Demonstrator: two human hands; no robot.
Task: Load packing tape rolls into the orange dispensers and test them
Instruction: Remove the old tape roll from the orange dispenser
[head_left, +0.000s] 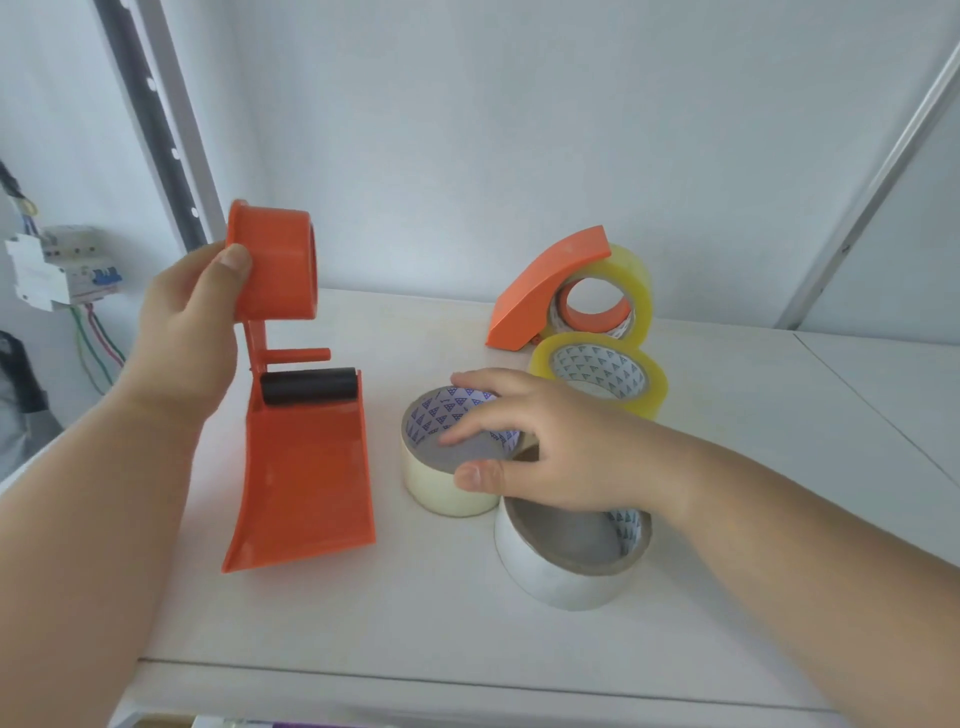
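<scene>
An empty orange dispenser (291, 395) was held upright on the white table (519, 649), its hub uppermost and its curved shell resting on the surface. The hub was gripped by the left hand (182, 332), thumb pressed on the hub's near side, the other fingers hidden behind it. This dispenser is taken as the landmark.

Just to its right, a pale roll of tape (447, 457) was being taken up by the right hand (545, 441): the thumb was set against the outer wall, the fingers were dipped over the rim into the core, so the roll was pinched across its wall. Whether it had left the table could not be told. A white roll (566, 556) lay touching it, nearer the camera and further right of the dispenser, partly under the wrist. A yellowish roll (597, 374) was lying flat further right and back, and beyond that a second dispenser (545, 291), already loaded with yellowish tape, was standing near the wall.

The roll was judged to be stiff and moderately heavy for its size, with a slick outer face and a rigid cardboard core. The surer hold was thought to be the one shown, across wall and core. The dispenser was judged light and hard plastic, liable to tip, so steadying at the hub seemed sensible. The cutter teeth could not be seen.
</scene>
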